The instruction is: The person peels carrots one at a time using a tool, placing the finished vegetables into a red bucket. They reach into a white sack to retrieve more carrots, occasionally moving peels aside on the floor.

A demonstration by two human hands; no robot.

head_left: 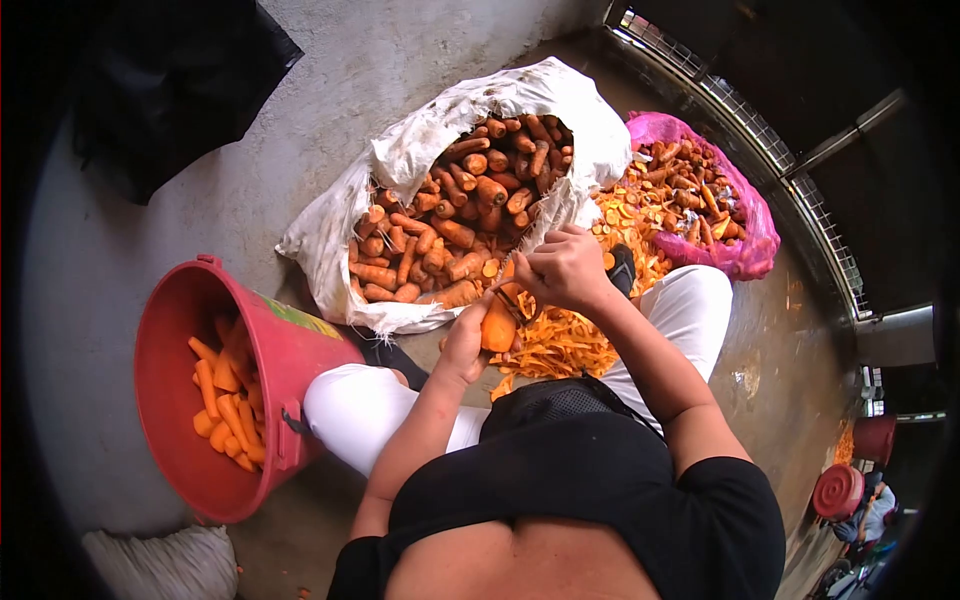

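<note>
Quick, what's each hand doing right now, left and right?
Left hand: closed around a carrot.
Right hand: closed, fingers curled above the carrot's upper end; cannot tell what it grips.

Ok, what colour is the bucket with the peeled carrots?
The bucket is red, with a small greenish label near its rim; the head view shows it.

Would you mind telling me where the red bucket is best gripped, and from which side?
Grip the bucket at its rim next to the side lug, hooking over from the open mouth. It lies tilted by the knee, mouth facing up and left, so the rim is exposed, while the wall is probably too wide and smooth to hold.
</note>
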